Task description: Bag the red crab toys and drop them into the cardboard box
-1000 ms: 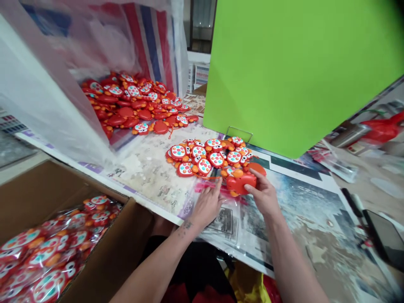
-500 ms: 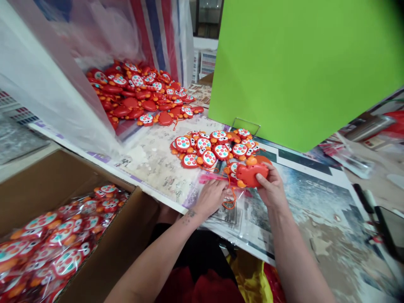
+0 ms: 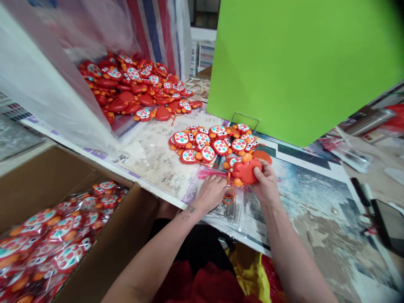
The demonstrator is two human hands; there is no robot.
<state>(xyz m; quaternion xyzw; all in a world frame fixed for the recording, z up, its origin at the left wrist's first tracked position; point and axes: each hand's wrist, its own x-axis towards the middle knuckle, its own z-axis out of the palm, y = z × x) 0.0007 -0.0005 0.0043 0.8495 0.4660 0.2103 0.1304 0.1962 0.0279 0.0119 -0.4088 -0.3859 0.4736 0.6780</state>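
Red toy (image 3: 246,172) back side up in right hand (image 3: 268,185), thumb on the back, fingers behind its edge. Brought slightly left, nearer left hand (image 3: 211,193), over the past half second. Probably means steadying toy and cord together, with little travel needed. Otherwise close to the last frame.

Bigger difference against a second ago: orange cord (image 3: 234,196) now drops between toy and left fingertips into a loop over clear plastic (image 3: 240,212); no such loop visible there then. Also, left index no longer stretched out towards the small pile (image 3: 206,153), but curled in with the rest.

Grip, right: narrow, pinching the toy. Grip, left: fingers bunched low beside the cord; cannot tell if pinching it or just touching.

Toy location: above the tabletop (image 3: 151,164), at the near right edge of the small pile, right of left hand. Beyond, to the left: big heap (image 3: 126,97) by striped sack (image 3: 164,33). Behind the small pile: green board (image 3: 284,63). Near left: carton (image 3: 135,187) with bagged toys (image 3: 66,231).
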